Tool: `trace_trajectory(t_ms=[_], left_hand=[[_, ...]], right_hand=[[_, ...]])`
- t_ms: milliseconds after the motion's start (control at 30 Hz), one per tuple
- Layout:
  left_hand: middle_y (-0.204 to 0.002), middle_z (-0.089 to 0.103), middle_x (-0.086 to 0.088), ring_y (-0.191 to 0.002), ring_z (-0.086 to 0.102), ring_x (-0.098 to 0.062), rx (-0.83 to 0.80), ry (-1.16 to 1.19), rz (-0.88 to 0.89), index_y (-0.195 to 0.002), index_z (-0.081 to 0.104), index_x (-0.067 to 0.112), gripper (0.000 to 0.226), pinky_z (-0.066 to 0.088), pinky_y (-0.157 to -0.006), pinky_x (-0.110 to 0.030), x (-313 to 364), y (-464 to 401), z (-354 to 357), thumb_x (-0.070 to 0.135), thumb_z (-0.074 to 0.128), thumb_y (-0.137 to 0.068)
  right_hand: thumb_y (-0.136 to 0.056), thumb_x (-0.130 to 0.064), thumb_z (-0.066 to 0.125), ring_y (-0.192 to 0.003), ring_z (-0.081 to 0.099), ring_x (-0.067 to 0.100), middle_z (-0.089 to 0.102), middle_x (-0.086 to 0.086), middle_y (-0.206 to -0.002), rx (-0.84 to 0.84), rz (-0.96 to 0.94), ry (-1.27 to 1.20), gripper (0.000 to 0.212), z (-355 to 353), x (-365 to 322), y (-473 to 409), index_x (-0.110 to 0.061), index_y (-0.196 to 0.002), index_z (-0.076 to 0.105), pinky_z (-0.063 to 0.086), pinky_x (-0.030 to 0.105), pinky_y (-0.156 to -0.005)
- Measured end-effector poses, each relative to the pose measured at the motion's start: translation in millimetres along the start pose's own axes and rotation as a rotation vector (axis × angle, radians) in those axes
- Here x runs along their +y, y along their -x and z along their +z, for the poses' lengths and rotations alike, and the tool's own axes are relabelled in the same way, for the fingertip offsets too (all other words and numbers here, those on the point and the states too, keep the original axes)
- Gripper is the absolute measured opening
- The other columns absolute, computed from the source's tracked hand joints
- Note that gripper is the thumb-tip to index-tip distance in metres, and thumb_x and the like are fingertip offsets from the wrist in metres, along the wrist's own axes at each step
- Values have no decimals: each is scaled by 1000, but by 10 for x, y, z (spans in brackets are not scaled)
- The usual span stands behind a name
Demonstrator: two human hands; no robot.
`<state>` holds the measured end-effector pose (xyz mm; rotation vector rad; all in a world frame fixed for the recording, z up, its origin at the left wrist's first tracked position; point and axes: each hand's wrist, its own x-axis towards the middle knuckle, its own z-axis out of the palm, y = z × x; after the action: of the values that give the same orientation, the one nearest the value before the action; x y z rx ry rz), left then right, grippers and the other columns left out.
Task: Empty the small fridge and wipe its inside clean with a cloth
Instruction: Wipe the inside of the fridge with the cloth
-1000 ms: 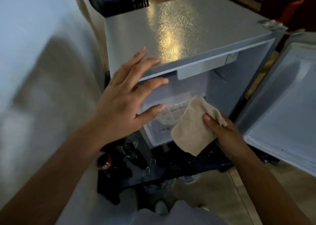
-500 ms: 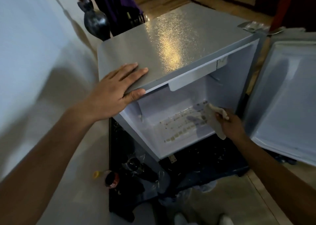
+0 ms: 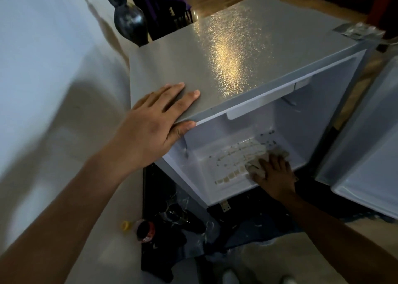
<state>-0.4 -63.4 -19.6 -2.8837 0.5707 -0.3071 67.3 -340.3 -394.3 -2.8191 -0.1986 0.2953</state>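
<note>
I see the small grey fridge with a pebbled metal top (image 3: 226, 53) filling the middle of the frame, its door (image 3: 366, 143) swung open at the right edge and its white inside holding nothing. I judge the wiping step is in hand. My left hand (image 3: 157, 120) lies flat on the top's near corner, thumb hooked under the edge. My right hand (image 3: 274, 176) presses the beige cloth (image 3: 261, 165) on the stained floor, lower right of centre; next I'd sweep across the stains.
</note>
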Motion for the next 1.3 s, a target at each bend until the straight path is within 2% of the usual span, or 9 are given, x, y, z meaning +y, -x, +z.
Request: trace_trajectory(t_ms=[167,267,567,733,867,967,1100,1200,1300], left_hand=[[-160,39,-13,-146,41,-34,-19,-47,13,-156,29,25,63,42,-115,-54,-16,-26,-2,58,21,-103],[-160,39,-14,-146,41,-36,-24,-53,23,-156,29,23,64,42,-114,-55,-20,-29,0,58,20,-103],[-160,39,-15,-146,41,-38,-6,-82,39,-156,31,21,63,42,-114,-55,-59,-28,20,56,24,-104],[-159,39,-15,-146,40,-37,0,-84,37,-156,32,21,63,41,-114,-56,-43,-22,25,56,25,-104],[-160,38,-15,-147,39,-36,1,-73,33,-156,32,21,64,40,-115,-55,-34,-18,25,57,24,-104],[-160,39,-14,-147,40,-36,13,-67,40,-156,32,21,64,40,-115,-55,-45,-13,41,57,24,-104],[-159,41,-15,-145,42,-37,48,-55,58,-156,32,21,62,41,-113,-55,-61,-14,64,56,24,-105],[-158,42,-16,-144,43,-39,70,-32,61,-155,31,22,62,42,-113,-57,-66,-6,70,56,23,-104],[-157,42,-16,-143,44,-39,85,-39,65,-155,30,24,61,42,-112,-57,-59,-19,80,56,23,-105]], right_hand=[[-87,-50,33,-127,44,54,47,30,-145,23,56,-6,65,104,-24,-43,-18,-134,62,28,63,-111],[-88,-40,35,-123,45,55,47,35,-141,45,79,5,61,140,-64,-72,-13,-137,60,29,63,-110],[-93,-36,30,-129,47,50,48,32,-144,109,66,53,64,223,103,-368,-2,-143,49,30,61,-111],[-91,-37,39,-123,49,52,47,32,-143,121,21,147,61,123,118,-867,-4,-142,48,31,58,-106],[-86,-45,39,-115,52,45,51,22,-130,91,-33,151,51,156,246,-1332,-14,-124,52,39,55,-98],[-94,-53,18,-116,53,43,51,19,-126,67,-63,83,57,293,366,-1418,-18,-122,53,39,54,-100],[-91,-28,55,-117,57,46,58,23,-128,205,-25,9,31,134,317,-832,-16,-119,63,45,55,-100],[-82,-16,56,-103,62,41,65,21,-117,231,-47,-59,25,131,435,-447,-12,-104,68,49,46,-89],[-82,-25,47,-97,65,39,67,16,-107,241,-29,-104,25,83,465,-381,-13,-93,67,50,44,-85]])
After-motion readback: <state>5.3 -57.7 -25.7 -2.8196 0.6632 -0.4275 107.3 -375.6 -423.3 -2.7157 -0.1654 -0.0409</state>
